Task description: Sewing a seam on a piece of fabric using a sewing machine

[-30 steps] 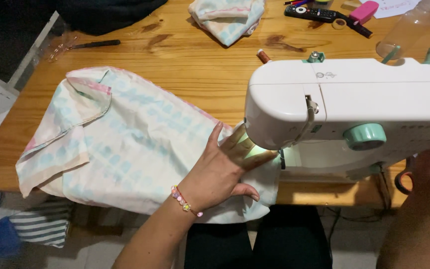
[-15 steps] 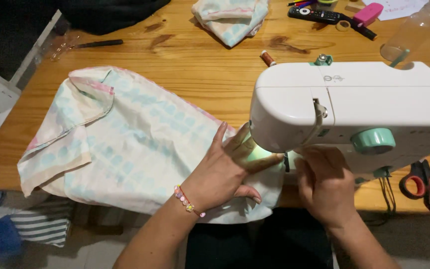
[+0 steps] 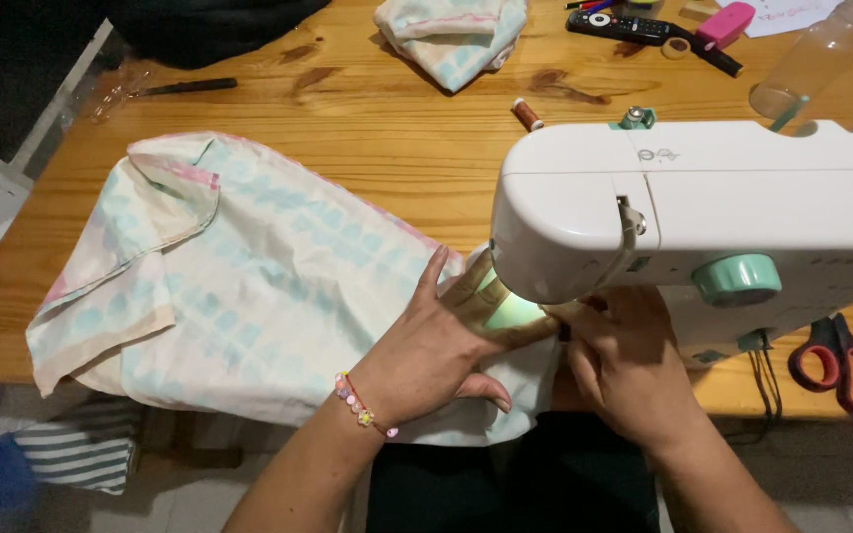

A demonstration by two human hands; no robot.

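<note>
Left hand (image 3: 438,347) lies flat, fingers spread, pressing the pale printed fabric (image 3: 249,286) on the wooden table (image 3: 367,128) under the sewing machine (image 3: 703,212). Right hand (image 3: 624,370) rests beside the needle area, grip unclear. Fabric looks light, soft, floppy; best held flat near the seam edge.

left hand (image 3: 441,345) flat, fingers spread; right hand (image 3: 629,360) curled, palm down.

pastel fabric (image 3: 249,286) | flat on table | edge under sewing machine (image 3: 703,217)
</note>
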